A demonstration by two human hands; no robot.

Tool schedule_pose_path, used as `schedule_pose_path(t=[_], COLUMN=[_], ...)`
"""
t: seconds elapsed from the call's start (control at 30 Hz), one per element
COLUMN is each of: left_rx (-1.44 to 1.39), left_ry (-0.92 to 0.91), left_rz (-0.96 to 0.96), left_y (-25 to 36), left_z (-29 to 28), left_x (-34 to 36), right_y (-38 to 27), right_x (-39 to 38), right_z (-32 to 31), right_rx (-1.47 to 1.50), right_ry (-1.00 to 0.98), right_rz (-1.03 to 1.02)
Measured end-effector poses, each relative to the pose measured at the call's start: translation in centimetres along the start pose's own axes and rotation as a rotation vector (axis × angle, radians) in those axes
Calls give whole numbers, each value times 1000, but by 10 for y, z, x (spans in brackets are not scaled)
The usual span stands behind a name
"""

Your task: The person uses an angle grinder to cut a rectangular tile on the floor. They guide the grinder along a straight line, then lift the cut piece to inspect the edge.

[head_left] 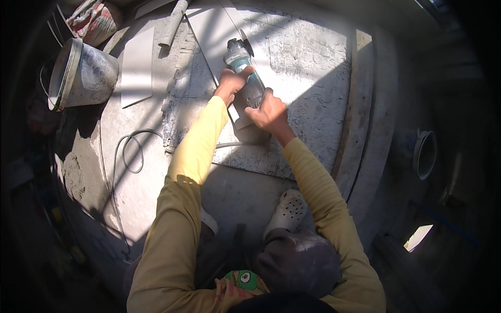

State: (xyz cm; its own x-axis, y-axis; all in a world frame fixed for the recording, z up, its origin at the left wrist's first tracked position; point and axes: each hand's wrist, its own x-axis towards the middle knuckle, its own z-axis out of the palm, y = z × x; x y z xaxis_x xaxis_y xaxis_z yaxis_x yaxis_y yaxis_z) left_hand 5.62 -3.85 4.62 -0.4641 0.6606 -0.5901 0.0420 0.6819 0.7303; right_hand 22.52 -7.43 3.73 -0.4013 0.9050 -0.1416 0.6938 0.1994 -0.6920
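Observation:
Both hands are on a teal and grey angle grinder [241, 63] with a thin cutting disc at its far end. My left hand [231, 83] is closed on its front body, behind the metal head. My right hand [269, 109] is closed around the rear part, lower and to the right. The grinder lies over a long pale tile or strip [203, 36] on a rough, whitish board [313, 78]. The disc is at the strip's right edge; whether it touches the surface I cannot tell. A dark cord [136, 152] loops on the floor to the left.
A stained bucket [87, 77], a sack [94, 21], a pale cut panel [136, 70] and a pipe [172, 23] lie left. Planks [356, 104] run along the right, beyond them another bucket [424, 154]. My clog [287, 208] is at the board's near edge.

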Motion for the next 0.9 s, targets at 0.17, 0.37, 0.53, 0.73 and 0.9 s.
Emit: schedule_pose_path(t=[0.17,0.37,0.53,0.73,0.9], left_rx=[36,-4,-20,-10,10], left_ry=[36,11,16,3,2], left_rz=[41,68,68,24,-40], left_y=[-4,-11,-14,-6,6], left_z=[3,6,8,3,-5], left_x=[-10,-15,-18,-2,9], right_y=[7,16,17,8,-3], right_x=[-9,-17,-19,-8,12], right_z=[5,9,10,6,3], right_rx=[14,74,75,40,-16], right_ry=[27,54,63,59,-32], right_rz=[-8,-35,-20,-38,0])
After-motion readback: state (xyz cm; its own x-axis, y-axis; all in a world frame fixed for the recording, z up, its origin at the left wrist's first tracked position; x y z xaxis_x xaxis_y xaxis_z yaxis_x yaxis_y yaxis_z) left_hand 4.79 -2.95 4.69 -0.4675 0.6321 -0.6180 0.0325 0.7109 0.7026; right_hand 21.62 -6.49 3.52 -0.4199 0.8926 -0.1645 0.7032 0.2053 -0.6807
